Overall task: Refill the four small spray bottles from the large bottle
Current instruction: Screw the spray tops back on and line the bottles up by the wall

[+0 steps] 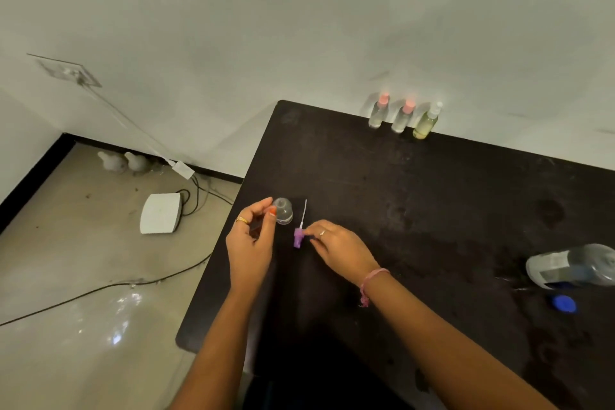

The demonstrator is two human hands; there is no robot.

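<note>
We see a dark table [432,210] set against a pale wall, and both of the person's hands work near its left edge. The left hand [251,240] has its fingers curled around a small clear bottle [283,211], pinching it at the side, so the bottle sits just beyond the fingertips, toward the far side of the table. The bottle has no top on it. The right hand [336,248] pinches a purple spray head [298,237] between thumb and fingers; the head sticks out to the left of the fingertips, and its thin white dip tube [303,213] points away from us, toward the far edge, passing just right of the clear bottle. We cannot tell whether the spray head touches the table or is held just above it.

Along the far edge, by the wall, three small spray bottles stand upright in a row: two with pink caps [378,111] [403,116] and one yellowish with a white cap [427,121]. Near the right edge the large bottle [572,265] lies tilted, partly cut off by the frame, with a blue cap [564,303] lying on the table just in front of it. On the right wrist is a pink thread bracelet [371,281].

On the floor to the left of the table lie a white box [160,213] and black cables [100,286].
</note>
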